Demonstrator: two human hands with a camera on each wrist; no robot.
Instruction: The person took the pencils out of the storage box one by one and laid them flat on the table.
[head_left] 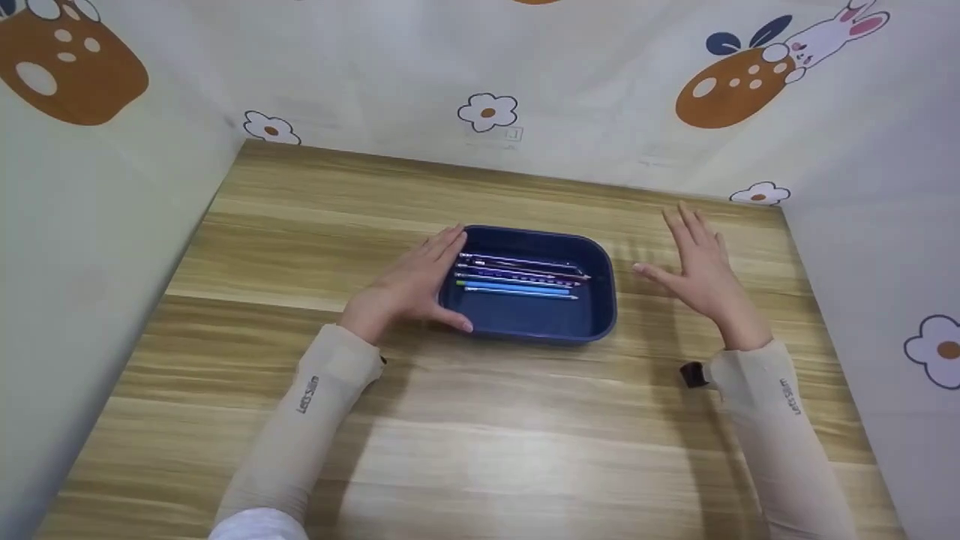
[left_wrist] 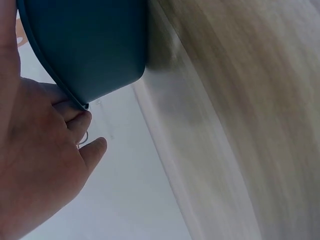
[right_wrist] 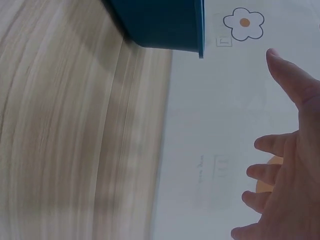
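Left hand point(head_left: 420, 281) is spread pretty wide, thumb and fingers mostly straight, touching the rim at the near end of a dark blue bin point(head_left: 541, 339). The bin's just right of that palm, flat on the wood-grain table point(head_left: 525, 442), and a bunch of pencils point(head_left: 517, 292) lie inside, a couple of tips pointing away from it. Right hand point(head_left: 697, 274) has nothing in it: fingers splayed, bin off its thumb side, not touching.
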